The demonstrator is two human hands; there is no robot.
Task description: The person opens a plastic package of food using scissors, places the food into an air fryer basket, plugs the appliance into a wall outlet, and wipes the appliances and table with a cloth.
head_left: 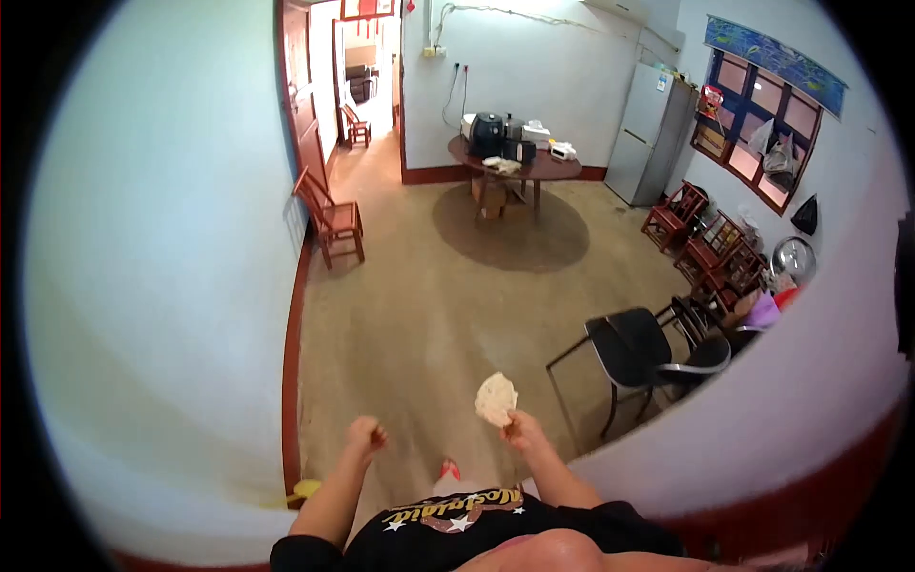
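Note:
A pale, flat, roughly fan-shaped piece (pixel 497 399) is pinched at its lower right edge by my right hand (pixel 519 431), held out above the floor. My left hand (pixel 366 439) is raised to the left of it, with its fingers curled in; whether anything is inside them is too small to make out. The two hands are apart. Below them show my black printed shirt (pixel 457 520) and a foot in a red shoe (pixel 450 468).
A black chair (pixel 629 345) stands at right, near the wall. Farther off are a round table (pixel 553 169) with appliances, a fridge (pixel 648 135) and several wooden chairs. Another wooden chair (pixel 335 219) stands by the open door (pixel 303 95) at left.

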